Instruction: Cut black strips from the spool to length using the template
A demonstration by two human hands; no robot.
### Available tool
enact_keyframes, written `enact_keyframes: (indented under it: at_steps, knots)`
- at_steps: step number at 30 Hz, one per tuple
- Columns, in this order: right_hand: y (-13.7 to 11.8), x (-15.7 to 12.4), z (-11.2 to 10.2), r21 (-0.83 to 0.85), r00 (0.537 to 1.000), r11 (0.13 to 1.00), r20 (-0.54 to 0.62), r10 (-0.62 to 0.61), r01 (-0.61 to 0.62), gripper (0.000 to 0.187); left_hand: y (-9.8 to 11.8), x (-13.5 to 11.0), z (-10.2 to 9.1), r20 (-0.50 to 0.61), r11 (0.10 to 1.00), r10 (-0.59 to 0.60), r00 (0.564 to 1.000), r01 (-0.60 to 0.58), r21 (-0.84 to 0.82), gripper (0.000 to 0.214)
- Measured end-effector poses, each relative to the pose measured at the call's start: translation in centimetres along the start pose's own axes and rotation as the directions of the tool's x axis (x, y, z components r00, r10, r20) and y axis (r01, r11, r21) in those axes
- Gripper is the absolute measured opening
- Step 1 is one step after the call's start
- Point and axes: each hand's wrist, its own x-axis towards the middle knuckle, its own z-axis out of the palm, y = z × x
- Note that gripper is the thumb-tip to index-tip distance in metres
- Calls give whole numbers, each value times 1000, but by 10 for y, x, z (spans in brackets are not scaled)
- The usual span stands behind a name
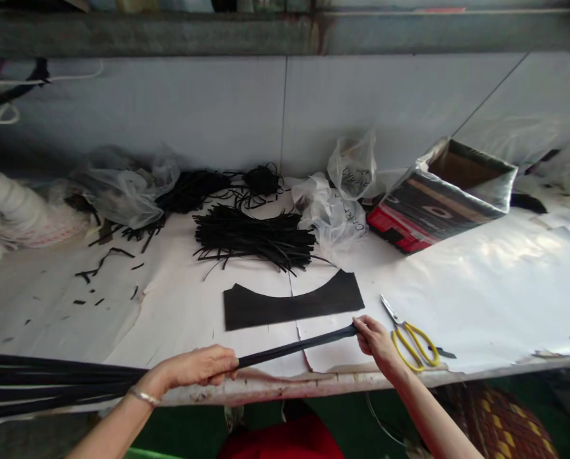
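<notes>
Long black strips (294, 347) stretch between my two hands, just over the table's front edge. My left hand (208, 365) is closed around them, and more of the black lengths trail off to the left behind my wrist. At the other end, the fingers of my right hand (368, 333) pinch the strips' tip. Right behind them lies a flat black piece (292, 306) with a curved cutout on its far side. Scissors with yellow handles (412, 341) rest to the right of my right hand, blades partly apart. Farther back is a pile of short cut black strips (254, 239).
An open cardboard box (423, 210) stands tilted at the back right. Crumpled plastic bags (330, 213) sit beside it, with another plastic bag (122, 197) at the back left. Black scraps (106, 261) are scattered on the left. A grey shelf beam (170, 33) runs overhead.
</notes>
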Motion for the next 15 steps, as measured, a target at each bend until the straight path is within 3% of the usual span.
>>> enact_keyframes:
  at_steps: [6,15]
  knots:
    - [-1,33,-30,-25,999,1000,32,15,-15,54,3,32,1,115,979,-51,992,72,-191,48]
    - [5,58,-66,-53,998,998,-68,11,-14,51,-15,42,-28,16,975,-122,992,123,-184,40]
